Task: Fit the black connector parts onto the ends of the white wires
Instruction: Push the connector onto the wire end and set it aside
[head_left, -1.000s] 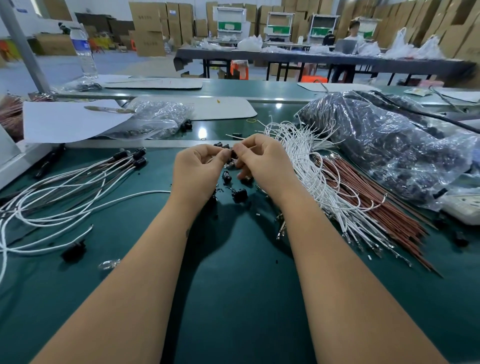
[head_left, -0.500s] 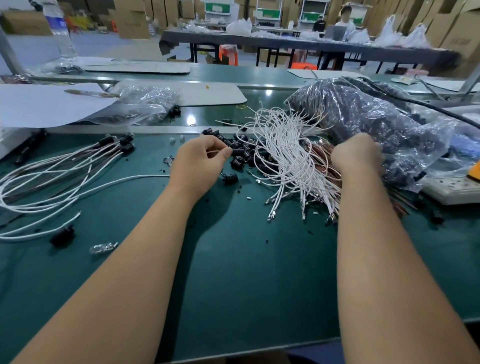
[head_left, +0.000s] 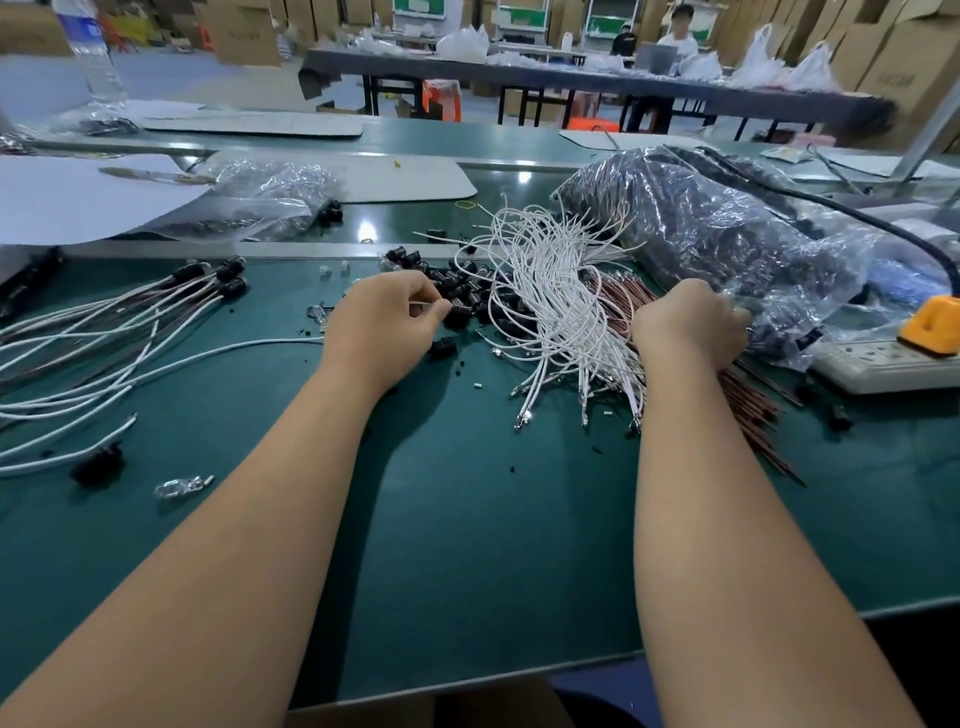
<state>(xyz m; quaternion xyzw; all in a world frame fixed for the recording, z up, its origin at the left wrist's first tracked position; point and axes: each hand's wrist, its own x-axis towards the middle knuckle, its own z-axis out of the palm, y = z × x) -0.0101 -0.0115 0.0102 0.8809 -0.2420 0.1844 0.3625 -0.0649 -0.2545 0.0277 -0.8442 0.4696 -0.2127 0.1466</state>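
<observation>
— Since a moment ago, what shifted?
— Barely anything: the left hand (head_left: 382, 322) keeps its place by the loose black plastic connector parts (head_left: 457, 293), and the right hand (head_left: 688, 325) stays at the wires.

— Any writing to read?
— None legible.

— Left to right, then?
— Finished white wires capped in black (head_left: 156, 306) fan over the green tabletop (head_left: 467, 519). The left hand's fingers pinch one thin white wire (head_left: 421, 305). The heap of bare white wires with metal tips (head_left: 550, 306) lies between the hands. The right hand's fingers curl into the brown wires (head_left: 748, 410) beside the clear plastic bag of black parts (head_left: 727, 234); what they grip, I cannot tell.
</observation>
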